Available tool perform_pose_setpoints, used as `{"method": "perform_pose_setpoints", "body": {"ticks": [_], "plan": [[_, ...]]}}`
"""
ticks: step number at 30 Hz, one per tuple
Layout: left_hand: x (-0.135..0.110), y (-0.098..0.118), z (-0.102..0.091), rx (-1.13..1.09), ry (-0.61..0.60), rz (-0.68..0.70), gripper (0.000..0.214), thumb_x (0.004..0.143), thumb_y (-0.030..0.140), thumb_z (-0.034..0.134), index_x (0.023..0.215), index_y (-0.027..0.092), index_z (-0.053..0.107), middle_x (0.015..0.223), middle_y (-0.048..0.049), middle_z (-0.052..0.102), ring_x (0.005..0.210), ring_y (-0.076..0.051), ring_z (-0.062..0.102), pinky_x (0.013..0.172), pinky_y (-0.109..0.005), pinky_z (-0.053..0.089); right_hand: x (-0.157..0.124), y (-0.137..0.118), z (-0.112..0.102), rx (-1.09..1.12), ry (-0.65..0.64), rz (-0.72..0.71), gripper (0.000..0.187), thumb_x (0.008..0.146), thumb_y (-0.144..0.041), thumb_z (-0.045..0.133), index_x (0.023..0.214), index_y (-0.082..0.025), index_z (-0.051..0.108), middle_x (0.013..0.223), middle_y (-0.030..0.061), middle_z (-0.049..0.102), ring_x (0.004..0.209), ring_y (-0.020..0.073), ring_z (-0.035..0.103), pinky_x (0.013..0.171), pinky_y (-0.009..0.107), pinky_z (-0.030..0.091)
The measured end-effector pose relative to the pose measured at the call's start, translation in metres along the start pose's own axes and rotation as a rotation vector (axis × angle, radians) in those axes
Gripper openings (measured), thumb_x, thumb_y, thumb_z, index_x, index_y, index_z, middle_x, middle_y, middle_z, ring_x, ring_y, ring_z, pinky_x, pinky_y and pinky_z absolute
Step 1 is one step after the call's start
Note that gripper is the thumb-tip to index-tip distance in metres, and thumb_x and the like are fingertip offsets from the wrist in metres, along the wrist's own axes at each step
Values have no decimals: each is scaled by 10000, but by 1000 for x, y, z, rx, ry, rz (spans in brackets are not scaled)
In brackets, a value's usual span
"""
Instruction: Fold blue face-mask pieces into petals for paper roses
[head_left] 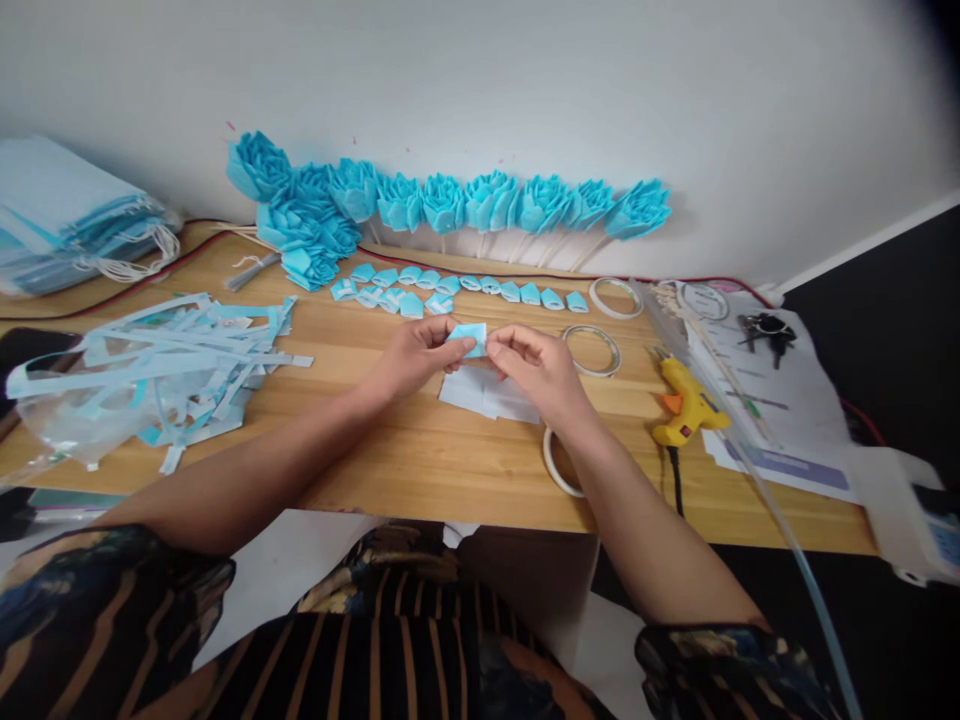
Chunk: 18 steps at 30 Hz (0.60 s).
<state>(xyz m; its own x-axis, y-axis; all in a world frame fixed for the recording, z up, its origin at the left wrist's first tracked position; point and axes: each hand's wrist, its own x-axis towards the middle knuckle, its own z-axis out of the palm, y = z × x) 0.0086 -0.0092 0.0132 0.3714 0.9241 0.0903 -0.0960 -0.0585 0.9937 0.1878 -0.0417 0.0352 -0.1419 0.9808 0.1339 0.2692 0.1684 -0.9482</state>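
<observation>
A small light-blue piece of fabric (471, 333) is held up between both hands over the middle of the table. My left hand (420, 350) pinches its left side, the thumb lying across the front. At its right edge the thumb and fingers of my right hand (534, 362) are pressed together. White paper sheets (487, 393) lie beneath the hands. Just beyond, folded blue petals (411, 304) are laid out in two rows. A roll of tape (592, 350) lies beside my right hand, and another roll (559, 465) is partly hidden by the right forearm.
Blue fabric flowers on sticks (491, 200) lean along the wall. Blue offcuts (187, 350) are heaped at left, below a stack of blue sheets (67, 220). A yellow glue gun (686, 403), papers (795, 390) and keys (769, 330) lie at right.
</observation>
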Motion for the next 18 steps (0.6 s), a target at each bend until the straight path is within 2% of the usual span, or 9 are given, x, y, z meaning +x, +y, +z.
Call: {"method": "perform_pose_setpoints", "body": {"ticks": [11, 18], "plan": [[-1, -1, 1, 10, -15, 3, 354, 698, 448, 796, 690, 155, 599, 593, 30, 588, 540, -70, 511, 547, -211, 418, 2, 2, 1, -34, 9, -4, 140, 780, -302, 629, 708, -190, 587, 630, -33, 531, 585, 97, 459, 563, 256, 364], [0, 0, 1, 5, -16, 24, 341, 715, 429, 790, 693, 156, 588, 593, 32, 585, 538, -71, 511, 549, -215, 428, 1, 0, 1, -16, -8, -1, 149, 792, -319, 636, 726, -189, 604, 642, -30, 539, 594, 100, 468, 572, 259, 372]]}}
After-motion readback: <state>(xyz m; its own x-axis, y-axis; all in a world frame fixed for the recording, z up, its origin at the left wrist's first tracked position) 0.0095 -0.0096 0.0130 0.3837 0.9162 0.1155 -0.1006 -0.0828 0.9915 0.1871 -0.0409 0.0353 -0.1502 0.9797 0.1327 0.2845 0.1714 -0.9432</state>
